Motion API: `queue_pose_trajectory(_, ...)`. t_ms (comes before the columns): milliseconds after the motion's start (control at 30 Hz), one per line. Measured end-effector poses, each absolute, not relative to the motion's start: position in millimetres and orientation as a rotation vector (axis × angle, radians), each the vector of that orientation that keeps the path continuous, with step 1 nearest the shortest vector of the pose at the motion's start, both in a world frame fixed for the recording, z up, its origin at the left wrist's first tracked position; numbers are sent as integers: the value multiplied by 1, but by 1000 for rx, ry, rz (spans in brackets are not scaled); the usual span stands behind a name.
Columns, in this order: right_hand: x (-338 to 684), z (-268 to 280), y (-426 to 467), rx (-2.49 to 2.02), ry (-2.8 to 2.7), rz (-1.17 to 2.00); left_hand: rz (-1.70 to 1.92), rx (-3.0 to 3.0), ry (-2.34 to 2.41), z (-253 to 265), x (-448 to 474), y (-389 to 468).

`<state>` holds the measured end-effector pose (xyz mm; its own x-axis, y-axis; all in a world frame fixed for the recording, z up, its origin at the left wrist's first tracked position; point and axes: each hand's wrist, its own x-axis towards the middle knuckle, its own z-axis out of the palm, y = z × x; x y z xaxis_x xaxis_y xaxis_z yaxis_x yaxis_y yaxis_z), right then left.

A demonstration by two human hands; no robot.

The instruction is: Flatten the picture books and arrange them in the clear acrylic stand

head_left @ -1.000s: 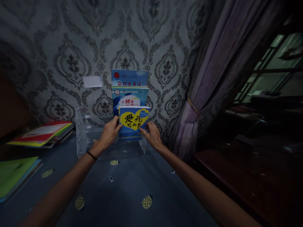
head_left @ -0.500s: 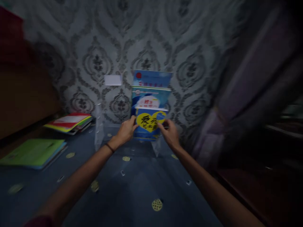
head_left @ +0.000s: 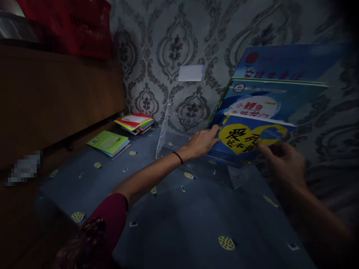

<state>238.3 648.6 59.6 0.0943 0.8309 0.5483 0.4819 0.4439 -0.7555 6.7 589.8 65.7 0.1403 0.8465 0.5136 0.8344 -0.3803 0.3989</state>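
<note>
A small blue book (head_left: 238, 139) with a yellow heart on its cover stands in front of two taller books, tilted slightly back. My left hand (head_left: 204, 142) is closed on its left edge. At its right edge, the thumb of my right hand (head_left: 288, 162) presses on the cover with the fingers curled behind. Right behind it is a blue-green book (head_left: 300, 98) with red lettering, and farthest back a larger blue book (head_left: 291, 61). These books stand at the right end of a clear plastic rack (head_left: 162, 136), whose left part shows the wall through it.
On the patterned blue tablecloth (head_left: 179, 216), a stack topped by a green book (head_left: 108, 142) lies at the left. Behind it sits another stack with a red-and-yellow book (head_left: 134, 121) on top. A white card (head_left: 191, 73) shows above the rack. A red basket (head_left: 92, 30) rests on a wooden cabinet (head_left: 64, 86).
My view has turned left and come closer, so the books and both hands appear farther right and larger. Both hands remain on the small blue book.
</note>
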Motion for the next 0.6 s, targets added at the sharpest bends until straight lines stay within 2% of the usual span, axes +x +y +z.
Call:
queue_pose_trajectory(133,235,64,639,-1078,-1603,411,1032,2279,1815,73,10,582)
queue_pose_trajectory(367,232,52,642,-1034,-1631,279,1023,2285,1825,71,9,582)
queue_pose_trajectory(600,238,43,644,-1007,-1628,269,813,2311,1984,75,12,576)
